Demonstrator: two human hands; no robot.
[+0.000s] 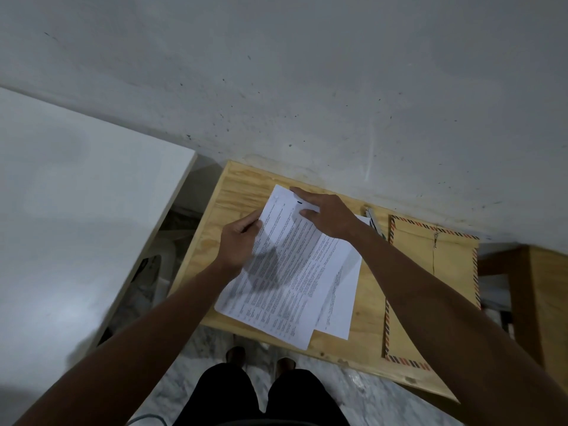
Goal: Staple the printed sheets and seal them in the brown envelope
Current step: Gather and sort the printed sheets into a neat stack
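Observation:
Several white printed sheets [295,272] lie fanned on a small plywood table [227,216]. My left hand [238,241] pinches the left edge of the top sheets, lifting them a little. My right hand [325,215] rests on the far end of the sheets with fingers spread, pressing them down. A brown envelope [430,290] with a red and blue striped border lies flat at the table's right, partly under my right forearm. A grey stapler [375,221] lies beyond the sheets, between my right wrist and the envelope, mostly hidden.
The table stands against a grey-white wall [307,87]. A large white board [76,210] rises at the left. A wooden stool or shelf [541,302] stands at the right. Marble floor and my legs and feet [261,379] show below the table's near edge.

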